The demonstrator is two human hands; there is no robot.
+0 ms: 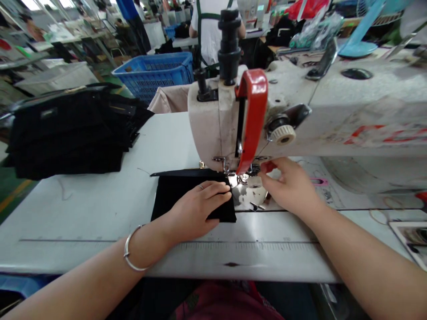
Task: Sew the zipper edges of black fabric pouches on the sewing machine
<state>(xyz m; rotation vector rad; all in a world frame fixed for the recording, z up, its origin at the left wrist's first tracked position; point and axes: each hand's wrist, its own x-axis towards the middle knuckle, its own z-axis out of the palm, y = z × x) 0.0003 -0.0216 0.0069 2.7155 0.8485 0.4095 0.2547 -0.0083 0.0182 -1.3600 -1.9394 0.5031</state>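
My left hand (200, 209) lies flat on a folded piece of black fabric (176, 195), pressing it to the white sewing table (83, 213). A silver bangle (128, 249) circles my left wrist. My right hand (287, 184) is to the right of the needle area, with its curled fingertips by the presser foot (245, 178) of an industrial sewing machine (220, 120). The hand and the machine's red guard (253, 115) partly hide the foot. A long, narrow black strip (187, 172) extends from the fabric toward the foot.
A thick stack of black fabric (66, 133) lies at the table's far left. Behind the machine stands a blue plastic basket (153, 75), and a co-worker (210, 31) sits beyond it. A tension knob (283, 133) juts from the machine's arm. A ruler scale (247, 245) runs along the table's front.
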